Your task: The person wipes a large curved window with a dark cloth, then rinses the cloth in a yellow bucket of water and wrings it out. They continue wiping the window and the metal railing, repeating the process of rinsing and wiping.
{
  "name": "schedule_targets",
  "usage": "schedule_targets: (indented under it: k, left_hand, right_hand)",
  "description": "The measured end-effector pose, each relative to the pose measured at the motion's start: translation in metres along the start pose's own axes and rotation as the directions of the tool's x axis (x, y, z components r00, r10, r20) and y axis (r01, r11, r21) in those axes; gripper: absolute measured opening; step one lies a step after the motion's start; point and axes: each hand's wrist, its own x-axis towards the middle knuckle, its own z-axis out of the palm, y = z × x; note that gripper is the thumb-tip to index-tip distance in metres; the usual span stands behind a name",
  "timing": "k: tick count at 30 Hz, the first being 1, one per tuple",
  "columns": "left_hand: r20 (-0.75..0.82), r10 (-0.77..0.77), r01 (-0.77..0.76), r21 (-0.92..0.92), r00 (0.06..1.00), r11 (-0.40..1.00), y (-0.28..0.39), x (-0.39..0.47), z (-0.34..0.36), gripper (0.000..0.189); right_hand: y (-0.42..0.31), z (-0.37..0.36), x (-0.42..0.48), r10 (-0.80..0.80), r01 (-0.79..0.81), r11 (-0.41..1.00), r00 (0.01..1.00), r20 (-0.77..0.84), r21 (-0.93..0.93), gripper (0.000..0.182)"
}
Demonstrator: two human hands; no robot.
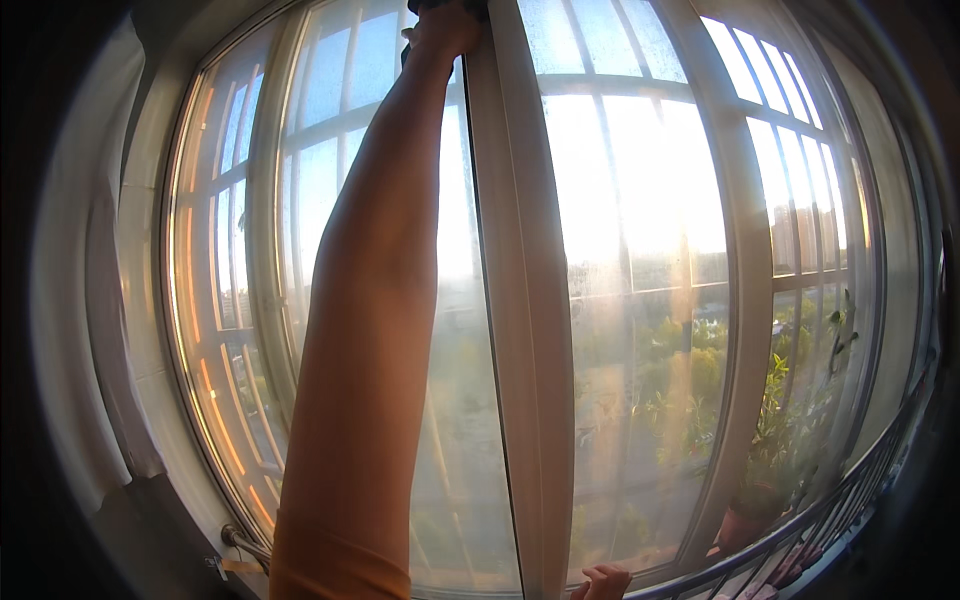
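Note:
My left hand (pixel 448 28) is raised at the top edge, against the glass beside the middle upright of the window frame (pixel 525 300). Its fingers are closed around a dark object (pixel 420 6), mostly hidden and cut off by the picture's edge. The bare forearm and an orange sleeve run down to the bottom edge, crossing in front of the left window pane (pixel 457 360). Low at the bottom edge is my right hand (pixel 606 582), fingers bent, by the lower window frame and near the end of the metal railing; what it touches cannot be told.
Bars (pixel 615 82) stand outside the streaky panes. On the left hangs a pale curtain (pixel 75 300), above a metal rod end (pixel 232 534) with a clip (pixel 217 567). A curved metal railing (pixel 795 525) runs along the lower right, near a potted plant (pixel 742 525).

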Motion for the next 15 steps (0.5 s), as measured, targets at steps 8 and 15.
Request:
schedule_targets:
  k: [8, 15]
  left_hand:
    - [-0.254, 0.269, -0.281, -0.014, 0.929, 0.959, -0.027, 0.018, 0.047, 0.043]
    - [-0.28, 0.461, -0.362, 0.34, 0.842, 0.868, -0.045, -0.135, 0.024, 0.047]
  right_hand:
    - [0.006, 0.004, -0.001, 0.041, -0.041, 0.999, 0.997, -0.07, 0.009, 0.027]
    - [-0.003, -0.006, 0.007, -0.033, 0.03, 0.994, 0.999, -0.03, -0.108, 0.027]
